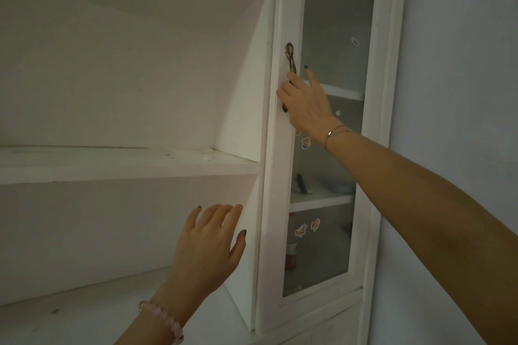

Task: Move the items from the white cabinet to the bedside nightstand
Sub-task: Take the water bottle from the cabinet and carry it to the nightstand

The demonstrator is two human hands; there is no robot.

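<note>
A white cabinet fills the view, with open shelves [126,162] on the left and a glass-paned door [283,176] on the right. My right hand [305,103] grips the door's bronze handle [290,64], with its thumb sticking up over the glass. My left hand [210,244] is raised with straight, spread fingers, its fingertips touching the side panel [246,232] next to the door. Behind the glass, a red-and-white container [291,256] stands on the lower level and small dim items [301,185] lie on the middle shelf, beside a pale blue object [340,186].
Cartoon stickers [307,228] dot the glass pane. A plain pale wall [454,92] lies right of the cabinet frame. The open shelves on the left hold nothing visible apart from small specks.
</note>
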